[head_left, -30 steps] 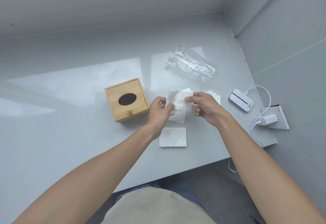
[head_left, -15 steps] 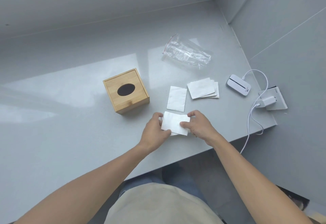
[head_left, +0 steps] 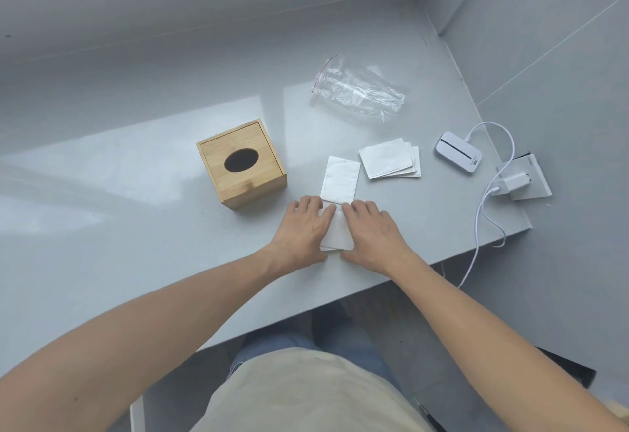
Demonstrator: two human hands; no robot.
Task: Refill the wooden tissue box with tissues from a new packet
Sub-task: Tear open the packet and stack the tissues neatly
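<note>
The wooden tissue box (head_left: 240, 162) with its dark oval slot stands closed on the grey table (head_left: 136, 227), left of my hands. My left hand (head_left: 304, 227) and my right hand (head_left: 374, 231) lie flat, palms down, side by side on a folded white tissue (head_left: 337, 236) near the table's front edge. Only a strip of that tissue shows between them. Just beyond my fingertips lies another single tissue (head_left: 340, 178). A small fanned stack of tissues (head_left: 389, 157) sits to its right. Further back, the clear zip packet (head_left: 357, 91) lies crumpled with nothing visible in it.
A white device (head_left: 459, 152) lies at the right, cabled to a white charger (head_left: 514, 183) on a socket plate by the table's right edge. The cable (head_left: 480, 220) hangs over the front edge. Grey walls close the back and right.
Both hands lifted a tissue from the middle of the table, brought it down onto the tissue near the front edge, and now press flat on it. The camera view shifted.
</note>
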